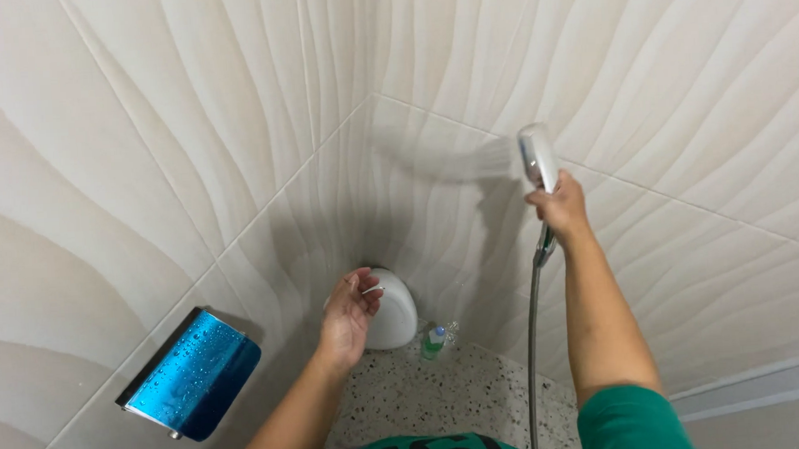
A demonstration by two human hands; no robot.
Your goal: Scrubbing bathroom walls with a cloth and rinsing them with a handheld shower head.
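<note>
Right of centre, the right hand (560, 205) grips a white shower head (538, 156) spraying left at the tiled wall (181, 127), while the left hand (349, 313), fingers loosely open, hovers low-centre near a white corner fixture (396, 313); rinsing seems underway, so sweeping the spray across comes next.

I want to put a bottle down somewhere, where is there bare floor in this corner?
The speckled floor is bare between the small green bottle and the hose, and nearer you. The corner itself is crowded: a white bin with the bottle beside it. The left hand hovers by the bin; the right hand holds the shower head.
</note>
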